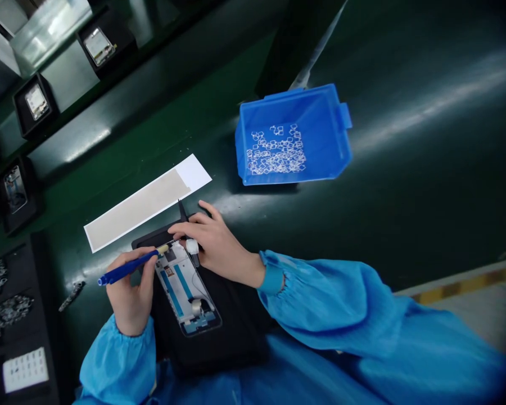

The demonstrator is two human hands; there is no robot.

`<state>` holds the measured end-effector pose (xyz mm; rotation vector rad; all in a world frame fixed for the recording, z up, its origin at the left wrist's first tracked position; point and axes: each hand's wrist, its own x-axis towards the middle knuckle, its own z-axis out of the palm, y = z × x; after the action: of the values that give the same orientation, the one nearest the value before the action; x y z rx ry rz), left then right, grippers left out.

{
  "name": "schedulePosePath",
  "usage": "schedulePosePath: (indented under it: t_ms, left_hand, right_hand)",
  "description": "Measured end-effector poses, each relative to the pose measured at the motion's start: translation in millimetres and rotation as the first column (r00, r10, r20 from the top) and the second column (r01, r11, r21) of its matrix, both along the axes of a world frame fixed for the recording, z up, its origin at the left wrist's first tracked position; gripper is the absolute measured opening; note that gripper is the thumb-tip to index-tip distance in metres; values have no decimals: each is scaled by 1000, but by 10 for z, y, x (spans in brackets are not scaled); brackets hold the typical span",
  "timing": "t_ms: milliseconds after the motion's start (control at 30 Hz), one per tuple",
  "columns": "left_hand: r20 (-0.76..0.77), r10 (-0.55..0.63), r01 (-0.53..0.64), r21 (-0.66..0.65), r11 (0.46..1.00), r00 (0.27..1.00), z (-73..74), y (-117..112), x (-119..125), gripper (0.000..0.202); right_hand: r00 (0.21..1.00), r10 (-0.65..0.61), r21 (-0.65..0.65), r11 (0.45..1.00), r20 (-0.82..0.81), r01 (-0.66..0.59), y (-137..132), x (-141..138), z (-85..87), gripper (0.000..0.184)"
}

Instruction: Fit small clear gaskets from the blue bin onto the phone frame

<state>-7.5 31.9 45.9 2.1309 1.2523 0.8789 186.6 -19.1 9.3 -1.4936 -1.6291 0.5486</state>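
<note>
My left hand [131, 287] grips a blue pen-shaped tool [129, 269], its pale yellow tip resting at the top end of an open phone body [189, 292]. Blue strips run along the phone's inside, and a small round silvery part sits near its lower end. The phone lies on a black padded tray [227, 320]. Over the phone's top edge, my right hand [219, 247] is closed around black tweezers [182, 211], which point away from the phone. Something white [192, 246] shows by its fingers; I cannot tell what it is.
A blue bin [295, 135] with many small white frames stands beyond my right hand. A pale strip sheet [147, 205] lies behind the tray. At left is a black divided box [37, 292] with small parts. Phones in black trays [36, 104] stand on the far-left line.
</note>
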Motion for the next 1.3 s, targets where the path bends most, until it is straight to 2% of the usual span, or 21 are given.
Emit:
schedulePosePath:
  t_ms: [267, 500, 1067, 1300]
  left_hand:
    - [-85, -81, 85, 42, 996, 993, 56, 24, 72, 19]
    - [-102, -94, 103, 88, 991, 990, 57, 20, 114, 24]
    - [-175, -124, 143, 100, 985, 977, 140, 28, 200, 16]
    - [-329, -157, 242, 234, 942, 931, 223, 38, 290, 9]
  right_hand:
    - [1000, 1, 14, 1000, 26, -1, -7, 11, -17, 47]
    - [999, 11, 0, 1000, 41, -11, -12, 11, -33, 55]
    - [999, 5, -14, 1000, 44, -5, -17, 11, -26, 51]
    - [998, 8, -18, 1000, 60, -7, -12, 14, -28, 52]
